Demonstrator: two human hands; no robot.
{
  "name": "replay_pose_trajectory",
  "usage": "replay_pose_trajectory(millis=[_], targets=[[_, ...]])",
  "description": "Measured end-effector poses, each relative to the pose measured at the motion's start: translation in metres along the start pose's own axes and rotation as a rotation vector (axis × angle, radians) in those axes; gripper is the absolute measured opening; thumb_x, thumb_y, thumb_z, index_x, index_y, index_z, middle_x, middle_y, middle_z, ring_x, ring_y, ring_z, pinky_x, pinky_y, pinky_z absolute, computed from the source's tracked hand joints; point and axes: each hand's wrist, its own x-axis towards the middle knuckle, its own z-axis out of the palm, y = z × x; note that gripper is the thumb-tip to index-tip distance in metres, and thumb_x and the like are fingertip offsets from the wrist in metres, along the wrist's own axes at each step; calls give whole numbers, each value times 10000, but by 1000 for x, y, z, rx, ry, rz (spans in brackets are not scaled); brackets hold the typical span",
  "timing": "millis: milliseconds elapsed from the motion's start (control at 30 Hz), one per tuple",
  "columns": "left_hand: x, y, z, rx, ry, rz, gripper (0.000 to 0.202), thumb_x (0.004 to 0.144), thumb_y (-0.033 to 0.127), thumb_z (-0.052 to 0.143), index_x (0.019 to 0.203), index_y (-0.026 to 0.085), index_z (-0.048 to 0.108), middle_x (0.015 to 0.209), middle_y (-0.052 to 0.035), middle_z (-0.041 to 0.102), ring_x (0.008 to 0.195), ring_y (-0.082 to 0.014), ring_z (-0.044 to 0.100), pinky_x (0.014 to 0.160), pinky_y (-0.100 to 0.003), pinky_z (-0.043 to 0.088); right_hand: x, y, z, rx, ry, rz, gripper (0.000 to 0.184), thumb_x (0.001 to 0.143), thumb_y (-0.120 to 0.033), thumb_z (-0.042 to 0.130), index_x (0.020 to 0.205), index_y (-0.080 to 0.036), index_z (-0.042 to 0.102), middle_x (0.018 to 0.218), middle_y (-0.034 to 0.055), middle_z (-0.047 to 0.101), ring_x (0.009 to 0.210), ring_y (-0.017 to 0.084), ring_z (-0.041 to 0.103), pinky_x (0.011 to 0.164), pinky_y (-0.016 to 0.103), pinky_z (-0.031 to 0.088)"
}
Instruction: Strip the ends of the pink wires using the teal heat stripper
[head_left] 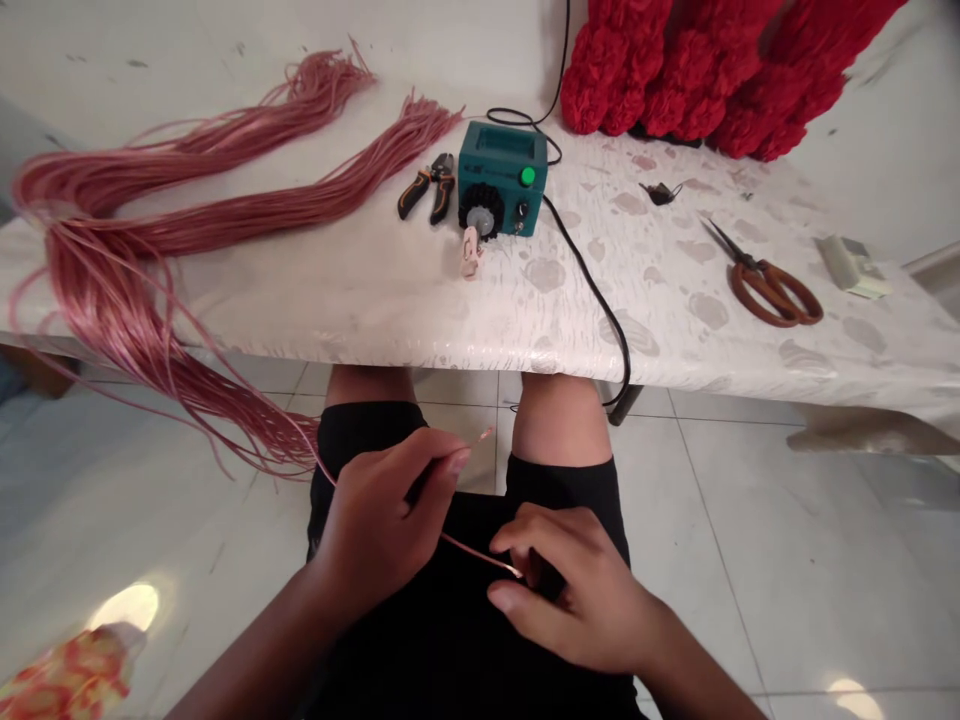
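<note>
Head view, live: "Left hand closed around a pink wire, over the black shorts!"

"Right hand?"

"Fingers pinching that wire's end! Farther out, a pink wire bundle spills over the table, beside pliers and a teal control box."

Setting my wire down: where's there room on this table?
Room shows on the tablecloth between the black cord and the scissors, and in front of the pliers. Crowded: left, under the pink wire bundle, and around the teal box.
</note>
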Motion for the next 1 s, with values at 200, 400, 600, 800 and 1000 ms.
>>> replay_pose_trajectory(millis=[200,400,600,800,1000], targets=[[3,5,8,-49,-2,69,140,958,115,512,916,232,575,613,103,610,454,-58,556,502,-189,410,15,-4,-3,76,88,-29,183,990,-199,481,833,-188,574,706,-21,540,604,100,512,589,240,404],[-4,7,11,-224,-213,25,187,992,165,476,868,224,604,681,77,675,439,-52,534,508,-195,423,27,3,-10,167,149,-31,257,1032,-240,486,838,-197,649,662,-32,568,624,107,572,625,227,480],[-5,7,10,-319,-230,-23,182,991,175,501,871,233,625,648,81,615,578,-81,599,585,-198,449,36,7,-20,7,120,-98,287,1029,-272,527,794,-179,664,660,-22,565,602,102,539,581,235,454],[-4,9,8,-359,-308,-130,180,1009,218,507,917,242,660,763,62,651,686,-94,622,650,-212,462,36,12,-25,-104,104,-167,300,1034,-269,528,791,-168,674,670,1,615,597,110,543,556,252,423],[-3,9,10,-363,-438,-175,281,1039,264,425,815,206,585,742,48,587,665,-99,574,635,-228,445,36,14,-27,-131,221,-162,252,963,-303,663,742,-188,630,588,-52,514,515,81,473,501,229,370]])
